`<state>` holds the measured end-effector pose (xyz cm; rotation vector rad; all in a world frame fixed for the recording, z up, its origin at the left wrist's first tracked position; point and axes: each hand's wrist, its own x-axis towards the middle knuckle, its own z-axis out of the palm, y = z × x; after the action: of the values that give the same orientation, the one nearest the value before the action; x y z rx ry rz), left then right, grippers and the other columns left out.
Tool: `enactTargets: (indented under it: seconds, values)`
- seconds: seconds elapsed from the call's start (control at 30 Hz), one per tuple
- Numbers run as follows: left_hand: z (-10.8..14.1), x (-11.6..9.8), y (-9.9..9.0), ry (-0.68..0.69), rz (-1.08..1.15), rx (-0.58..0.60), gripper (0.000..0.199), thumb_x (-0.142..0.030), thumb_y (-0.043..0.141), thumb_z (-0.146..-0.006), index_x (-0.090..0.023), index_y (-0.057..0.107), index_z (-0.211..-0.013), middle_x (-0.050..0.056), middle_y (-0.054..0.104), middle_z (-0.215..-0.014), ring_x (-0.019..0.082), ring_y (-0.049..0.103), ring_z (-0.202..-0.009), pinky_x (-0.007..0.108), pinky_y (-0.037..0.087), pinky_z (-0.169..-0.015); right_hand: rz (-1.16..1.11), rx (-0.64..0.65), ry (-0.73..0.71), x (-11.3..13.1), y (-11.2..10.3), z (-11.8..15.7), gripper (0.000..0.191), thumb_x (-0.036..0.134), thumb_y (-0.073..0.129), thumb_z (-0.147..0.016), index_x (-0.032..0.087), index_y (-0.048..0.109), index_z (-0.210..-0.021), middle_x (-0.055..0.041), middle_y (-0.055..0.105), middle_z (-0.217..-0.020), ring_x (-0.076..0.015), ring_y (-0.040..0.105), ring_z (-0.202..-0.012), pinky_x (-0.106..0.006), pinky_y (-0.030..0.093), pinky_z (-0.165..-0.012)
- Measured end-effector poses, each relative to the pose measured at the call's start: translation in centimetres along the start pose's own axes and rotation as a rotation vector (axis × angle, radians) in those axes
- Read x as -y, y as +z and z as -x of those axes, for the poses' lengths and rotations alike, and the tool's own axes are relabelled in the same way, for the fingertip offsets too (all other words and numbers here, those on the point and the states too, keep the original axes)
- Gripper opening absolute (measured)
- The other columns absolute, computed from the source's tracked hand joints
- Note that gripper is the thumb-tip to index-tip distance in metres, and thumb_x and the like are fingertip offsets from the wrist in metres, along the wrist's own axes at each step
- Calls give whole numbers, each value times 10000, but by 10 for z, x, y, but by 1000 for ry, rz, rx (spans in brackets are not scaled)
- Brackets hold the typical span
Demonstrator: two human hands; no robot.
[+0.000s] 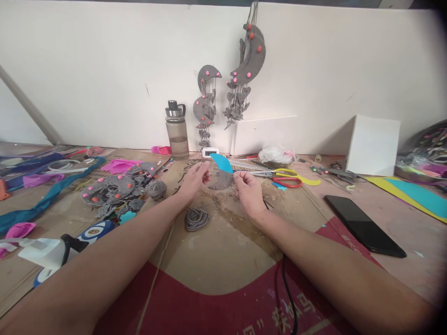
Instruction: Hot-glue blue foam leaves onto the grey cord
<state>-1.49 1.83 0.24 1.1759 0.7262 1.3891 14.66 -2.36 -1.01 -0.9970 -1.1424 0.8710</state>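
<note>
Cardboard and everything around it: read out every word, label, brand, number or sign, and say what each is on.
"疾" and "马": pale print on the cardboard, in its red area; the character between is unclear.
Pale print left of those: cut off by the bottom edge.
Black characters near the left hand: partly covered, unreadable.
Pale print on the red at right: too small.
Small digital display: too small.

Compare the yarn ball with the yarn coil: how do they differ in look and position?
The ball is a rounded, closely wound lump, while the coil is a looser bundle with its loops plainly showing. The ball lies left of the left forearm; the coil lies between it and the right forearm, closer to the camera than the ball. Both are gray.
</note>
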Motion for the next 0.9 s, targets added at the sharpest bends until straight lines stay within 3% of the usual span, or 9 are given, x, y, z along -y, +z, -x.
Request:
enactTargets:
  seconds: [0.1,0.3,0.47,0.63,0.77,0.9]
  values:
    - [3,-4,6,95,-171,22,209,-352,708,-754,-153,654,-724,31,621,-760,114,517,-689,216,348,-597,5,-14,-5,0,-1,-2,237,434,591,-743,203,548,-771,69,399,-565,-84,308,-477,-239,268,-455]
    - [4,-2,13,-43,-201,193,172,-287,756,-686,-138,694,-747,28,650,-722,117,527,-646,236,388,-662,-64,-13,6,0,0,-4,231,421,606,-731,202,545,-777,72,404,-569,-76,301,-461,-240,256,-439]
    - [4,2,14,-49,-117,173,166,-273,749,-691,-128,685,-741,39,653,-722,125,542,-652,249,396,-679,-145,51,43,3,1,-2,273,454,630,-710,208,532,-776,84,382,-548,-63,262,-424,-237,217,-410]
    - [7,0,19,-50,-128,119,134,-240,744,-700,-142,658,-732,30,627,-725,129,516,-662,254,378,-676,-133,35,44,3,1,-1,277,456,632,-701,207,525,-764,79,398,-557,-63,273,-428,-235,227,-411]
    - [16,-5,27,138,-305,-65,179,-160,778,-647,-179,611,-710,9,568,-740,150,482,-738,247,352,-685,-88,-42,31,1,1,-3,248,430,618,-708,205,526,-762,68,424,-579,-70,287,-452,-236,246,-426]
    - [25,-6,34,303,-496,38,280,-156,832,-562,-201,633,-753,28,570,-841,198,466,-879,262,352,-757,-29,-65,-10,2,0,-3,210,402,592,-730,204,529,-755,60,439,-593,-83,325,-490,-237,287,-469]
